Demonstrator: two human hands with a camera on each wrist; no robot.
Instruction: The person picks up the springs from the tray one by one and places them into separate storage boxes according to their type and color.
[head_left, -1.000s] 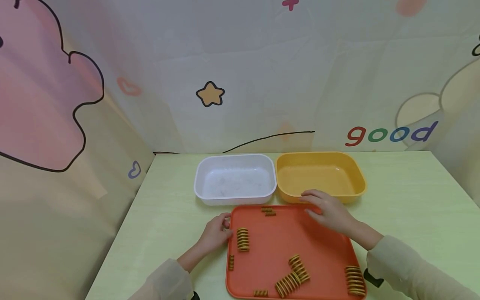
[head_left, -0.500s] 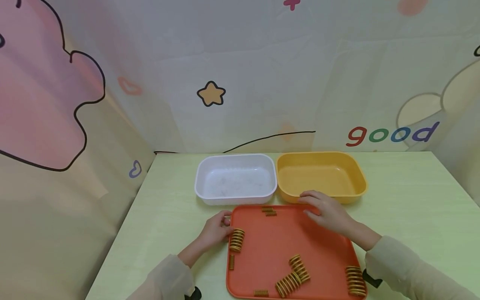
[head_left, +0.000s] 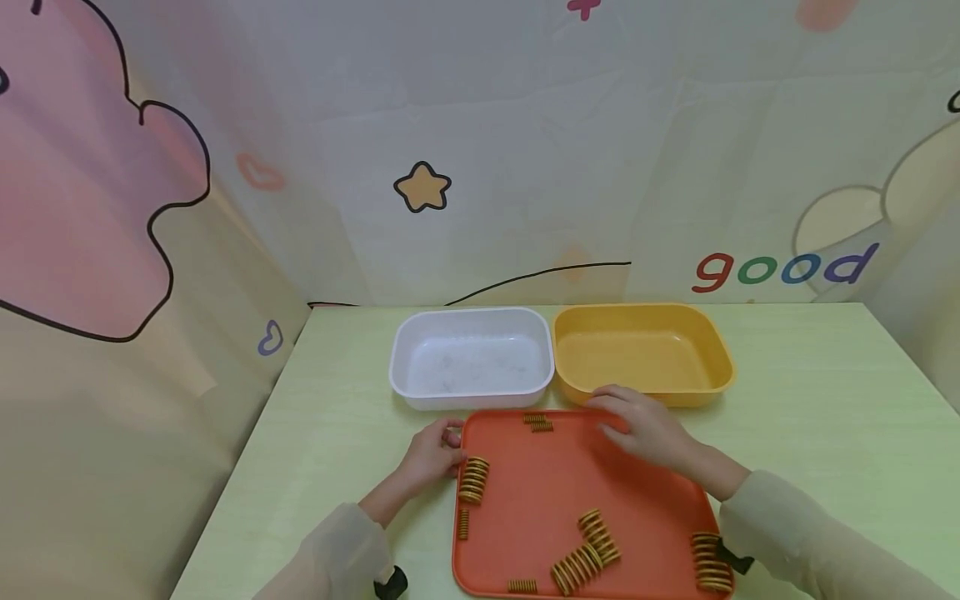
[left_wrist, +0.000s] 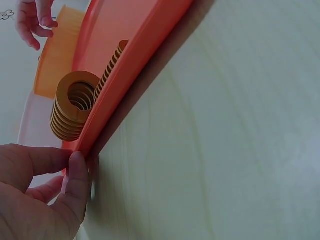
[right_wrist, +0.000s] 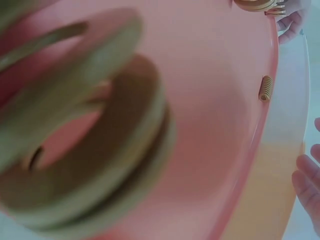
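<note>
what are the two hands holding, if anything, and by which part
The left hand pinches the orange-red tray by its left rim, near the far corner. The right hand holds nothing.

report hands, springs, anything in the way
Left hand pinches tray by rim. Right hand empty, near yellow bin. Springs lie on tray. Nothing visibly blocking.

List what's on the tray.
On the tray: four large springs and several small springs. In the head view, the right hand hides its far right corner; anything there is covered.
</note>
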